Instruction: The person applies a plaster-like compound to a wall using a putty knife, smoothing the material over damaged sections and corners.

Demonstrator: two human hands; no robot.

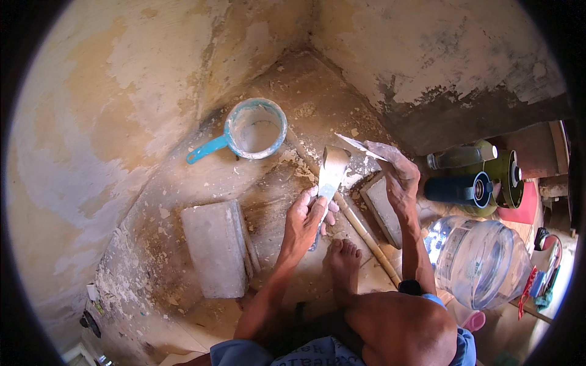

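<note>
Floor (268, 189): stained brown, surf. soiled, pale flakes (126, 268) scattered over much of visible area, heavy at L side. Blue dipper (229, 135): upright, white residue on rim & inside, handle to L. Grey slab (210, 250): lower L of dipper, lying flat. 2nd slab (383, 207): R of pole (365, 235), nr. it. Pole: light brown, lying diag. betw. slabs. Bare foot (345, 262): just L of pole. Lg. clear jug (482, 262): far R; upright or on side, can't det.
</note>
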